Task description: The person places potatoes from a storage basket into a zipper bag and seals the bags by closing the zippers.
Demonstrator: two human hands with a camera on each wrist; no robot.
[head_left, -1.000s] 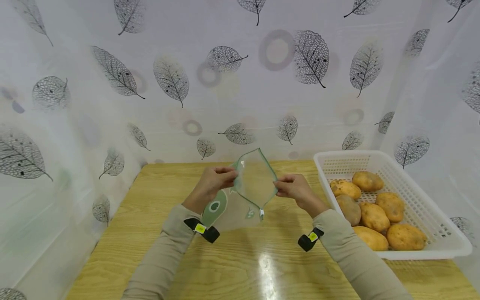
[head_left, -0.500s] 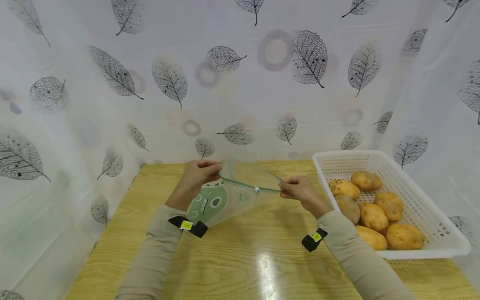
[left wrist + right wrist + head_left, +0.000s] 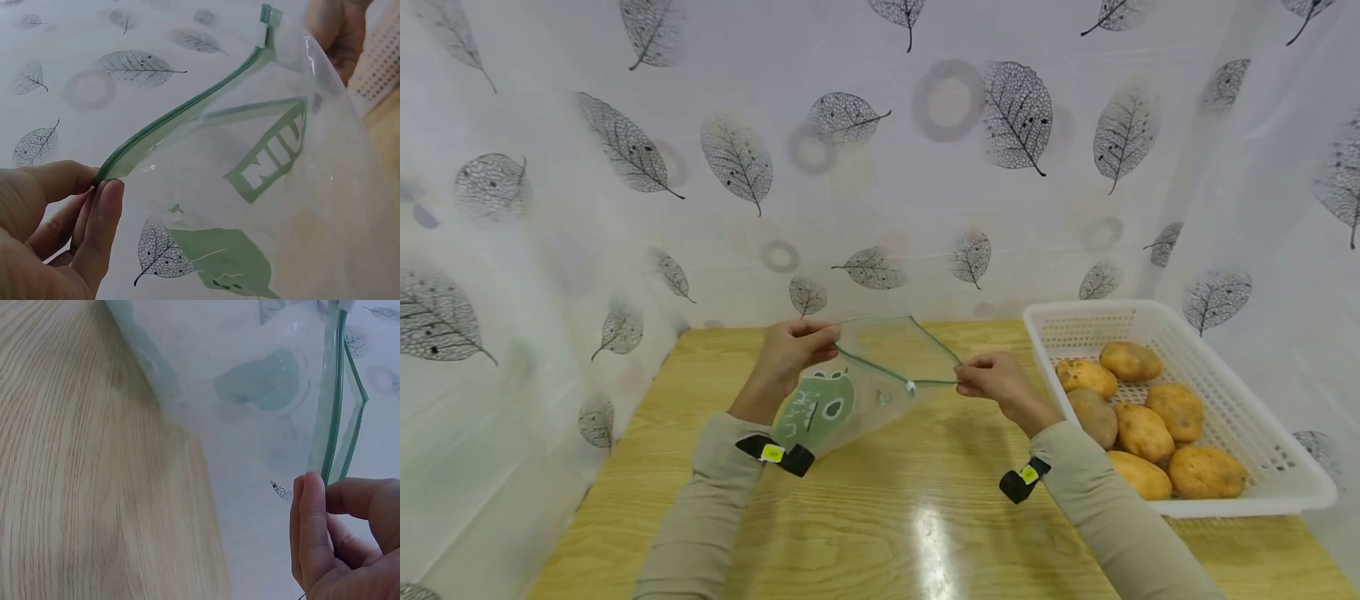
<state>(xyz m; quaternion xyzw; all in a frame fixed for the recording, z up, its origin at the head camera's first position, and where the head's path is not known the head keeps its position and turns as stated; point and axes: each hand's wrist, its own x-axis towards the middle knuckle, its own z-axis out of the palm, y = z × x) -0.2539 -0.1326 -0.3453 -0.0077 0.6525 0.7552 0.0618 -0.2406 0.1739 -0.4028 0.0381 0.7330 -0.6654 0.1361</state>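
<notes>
Between both hands a clear zip bag [image 3: 868,412] with a green cartoon print is stretched over the table. My left hand [image 3: 786,362] pinches the green zip edge at the bag's left corner; in the left wrist view, thumb and fingers [image 3: 103,212] meet on that strip. On the other side my right hand [image 3: 1000,383] pinches the right corner of the mouth, and its fingertips [image 3: 312,500] press the green strip in the right wrist view. The mouth gapes into a wide loop, with a white slider [image 3: 911,387] on the near edge. No contents show through the clear plastic.
A white perforated basket [image 3: 1292,433] with several potatoes [image 3: 1146,433] stands on the right of the wooden table [image 3: 850,533]. A leaf-patterned curtain [image 3: 880,200] hangs behind the table and along its sides.
My left hand has moved left and slightly up, drawing the bag mouth wider, while my right hand shifted only a little. Over the last half second the mouth has opened into a fuller loop.
</notes>
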